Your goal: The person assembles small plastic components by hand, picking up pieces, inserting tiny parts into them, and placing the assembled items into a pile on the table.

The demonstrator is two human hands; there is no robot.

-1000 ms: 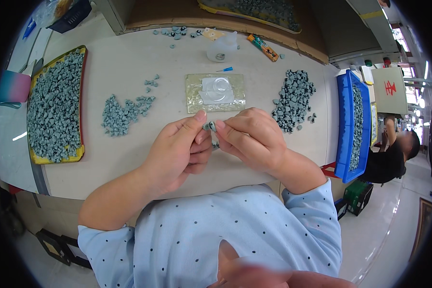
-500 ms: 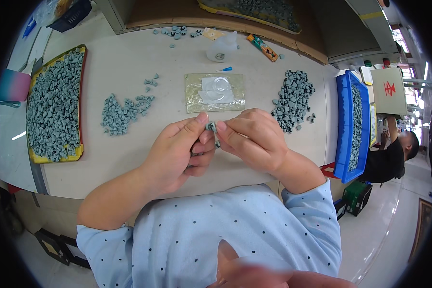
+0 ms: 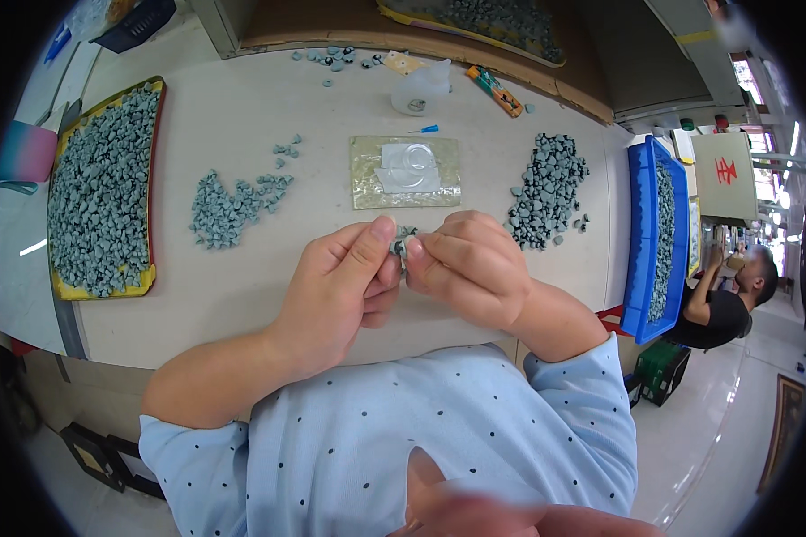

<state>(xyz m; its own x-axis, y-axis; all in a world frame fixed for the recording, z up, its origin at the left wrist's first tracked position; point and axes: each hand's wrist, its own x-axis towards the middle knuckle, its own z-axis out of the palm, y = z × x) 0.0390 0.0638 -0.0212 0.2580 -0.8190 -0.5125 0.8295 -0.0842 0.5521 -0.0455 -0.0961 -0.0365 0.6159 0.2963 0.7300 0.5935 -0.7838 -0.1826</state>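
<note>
My left hand [image 3: 331, 286] is closed, its thumb and forefinger pinching a small grey-blue piece [image 3: 401, 240] with dark and pale patches. Against the other side of that piece press the fingertips of my right hand [image 3: 479, 268], also closed. Fingers cover most of the piece, so its exact kind is unclear. Just beyond my hands lies a yellowish square pad [image 3: 364, 188] bearing a white sheet and a clear round dish [image 3: 415, 164]. A short blue-hubbed dispensing needle [image 3: 428, 129] rests behind the pad.
Loose grey-blue pieces form a left pile [image 3: 228, 213] and a right pile [image 3: 548, 192]. A yellow tray [image 3: 143, 285] of pieces stands far left, a blue bin [image 3: 638, 268] at the right edge. Behind are a translucent cup [image 3: 421, 85] and an orange-green packet [image 3: 494, 91]. A co-worker [image 3: 721, 309] sits at right.
My fingers have shifted around the piece, and the dark bits seen within my left hand's lower fingers no longer show. The view has moved slightly. The co-worker has raised an arm toward the head.
</note>
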